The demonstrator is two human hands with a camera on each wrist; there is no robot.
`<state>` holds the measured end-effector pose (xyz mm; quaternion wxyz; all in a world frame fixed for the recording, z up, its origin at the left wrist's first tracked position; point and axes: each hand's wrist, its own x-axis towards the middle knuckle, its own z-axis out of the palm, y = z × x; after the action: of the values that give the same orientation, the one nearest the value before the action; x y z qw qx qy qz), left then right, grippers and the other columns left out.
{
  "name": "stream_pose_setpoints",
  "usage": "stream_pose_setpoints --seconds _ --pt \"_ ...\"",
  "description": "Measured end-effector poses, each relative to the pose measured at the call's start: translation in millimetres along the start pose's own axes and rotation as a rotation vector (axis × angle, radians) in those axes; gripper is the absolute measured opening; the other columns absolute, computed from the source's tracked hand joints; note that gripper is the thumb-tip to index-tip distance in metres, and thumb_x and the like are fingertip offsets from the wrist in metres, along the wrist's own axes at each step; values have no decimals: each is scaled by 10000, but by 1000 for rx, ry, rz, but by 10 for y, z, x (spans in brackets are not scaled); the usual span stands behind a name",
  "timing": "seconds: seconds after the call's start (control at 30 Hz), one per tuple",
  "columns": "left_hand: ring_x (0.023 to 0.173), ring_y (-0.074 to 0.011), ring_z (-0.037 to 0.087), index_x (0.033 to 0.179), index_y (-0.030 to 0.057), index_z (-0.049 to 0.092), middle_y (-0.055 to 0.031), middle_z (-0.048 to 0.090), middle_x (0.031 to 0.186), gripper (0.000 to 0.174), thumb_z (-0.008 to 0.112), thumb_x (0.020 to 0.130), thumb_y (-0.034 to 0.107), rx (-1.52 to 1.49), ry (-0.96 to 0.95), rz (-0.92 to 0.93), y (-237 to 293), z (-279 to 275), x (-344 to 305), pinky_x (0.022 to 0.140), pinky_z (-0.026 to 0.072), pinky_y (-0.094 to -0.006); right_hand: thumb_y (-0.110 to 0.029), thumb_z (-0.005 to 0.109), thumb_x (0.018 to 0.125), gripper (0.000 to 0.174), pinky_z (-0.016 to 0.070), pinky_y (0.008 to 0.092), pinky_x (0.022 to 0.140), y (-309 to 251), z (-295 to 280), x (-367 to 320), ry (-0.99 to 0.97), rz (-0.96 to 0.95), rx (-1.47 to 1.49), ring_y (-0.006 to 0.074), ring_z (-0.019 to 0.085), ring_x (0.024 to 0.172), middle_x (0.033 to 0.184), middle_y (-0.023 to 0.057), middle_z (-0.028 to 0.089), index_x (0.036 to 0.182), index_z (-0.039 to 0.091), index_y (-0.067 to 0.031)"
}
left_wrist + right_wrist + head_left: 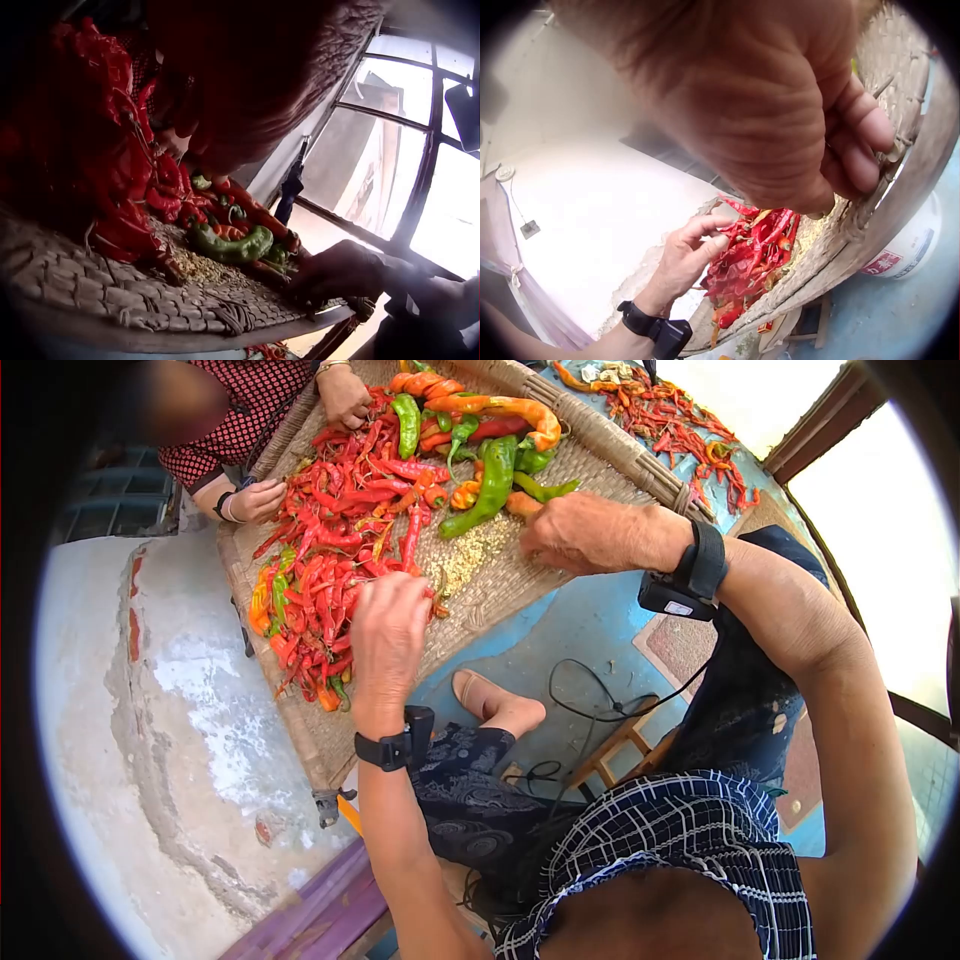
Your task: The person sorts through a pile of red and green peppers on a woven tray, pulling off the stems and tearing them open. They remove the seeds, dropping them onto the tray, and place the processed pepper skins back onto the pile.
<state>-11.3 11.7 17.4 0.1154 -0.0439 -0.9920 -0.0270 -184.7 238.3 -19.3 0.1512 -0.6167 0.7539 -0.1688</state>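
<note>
My left hand [388,628] is over the near edge of a heap of dried red chili peppers [330,585]. In the right wrist view, the thumb and index finger of that left hand [686,259] are a little apart beside the chilies, with nothing visible between them. Bent fingers of my right hand [600,532] are low at the woven tray [475,618], right beside an orange pepper [522,505]; I cannot tell whether they grip it. A large green pepper [490,490] and a scatter of pale seeds [465,565] lie between my hands.
Across the tray, another person's two hands [343,398] [258,500] reach into the chilies. Orange and green peppers [535,422] lie at the far side. More dried chilies [670,425] are spread beyond the rim. Below are a black cable [590,715] and a wooden stool [620,745].
</note>
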Motion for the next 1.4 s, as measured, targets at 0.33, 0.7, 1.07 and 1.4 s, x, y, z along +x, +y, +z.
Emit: stream_pose_setpoints --seconds 0.33,0.7,1.07,1.4 --pt "977 -293 560 946 45 635 -96 599 1038 154 642 793 55 73 -93 13 123 215 -56 825 477 -397 -150 587 893 127 533 439 710 6 27 0 -1 -7 -19 347 651 835 870 149 636 902 583 -23" --pt "1167 -351 484 1299 33 488 -167 524 1267 549 711 816 168 243 525 -408 -554 -238 569 993 391 -430 -128 585 879 118 544 432 665 39 86 24 31 -34 -21 344 658 792 845 150 620 856 569 -13" --pt "1350 -451 340 1418 199 391 -187 282 1527 950 885 609 255 163 -259 -305 -671 537 1291 1049 372 -570 -93 595 830 95 537 437 632 -26 105 19 68 -33 -61 337 650 740 790 145 582 829 544 -13" --pt "1030 -370 587 1212 159 559 -173 568 1103 624 801 637 183 -31 -342 -293 -778 586 1388 866 485 -446 -50 621 791 95 532 418 652 -32 116 26 91 -70 -46 332 646 772 814 129 565 839 550 -7"
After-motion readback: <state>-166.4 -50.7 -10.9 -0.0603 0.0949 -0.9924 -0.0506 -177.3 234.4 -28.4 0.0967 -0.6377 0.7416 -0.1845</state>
